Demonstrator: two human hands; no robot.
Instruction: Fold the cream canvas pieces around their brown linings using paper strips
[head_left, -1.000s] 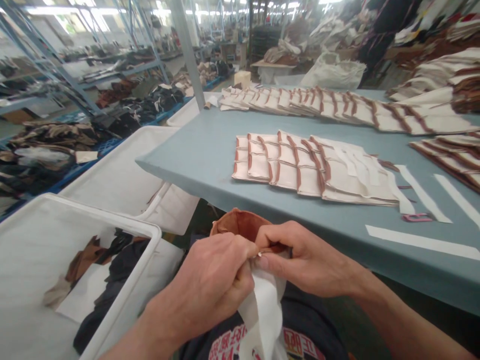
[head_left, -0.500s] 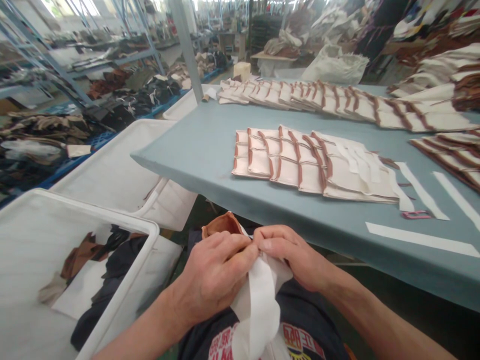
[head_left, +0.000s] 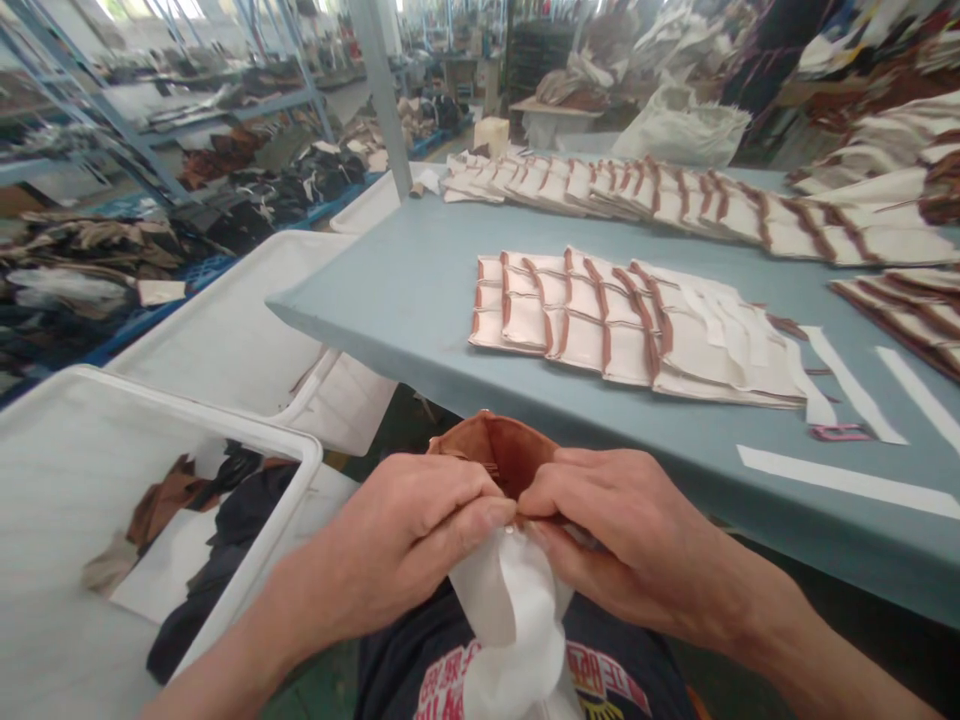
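Observation:
Over my lap, in front of the table edge, my left hand (head_left: pixel 397 550) and my right hand (head_left: pixel 637 545) meet thumb to thumb. Both pinch a brown leather piece (head_left: pixel 495 450) that stands open like a pouch above my fingers. A white strip (head_left: pixel 517 625) hangs down from the pinch onto my dark printed shirt. Where exactly the strip joins the leather is hidden by my fingers.
The blue-grey table (head_left: pixel 420 300) carries a fanned row of cream pieces with brown trim (head_left: pixel 630 325), a longer row behind (head_left: pixel 675 200), and loose white strips (head_left: pixel 847 480). White bins (head_left: pixel 247 420) with dark scraps stand at my left. Shelving with material lies beyond.
The leather piece has risen and opened up between my hands. My right hand has shifted slightly right and up, and the view has tilted a little.

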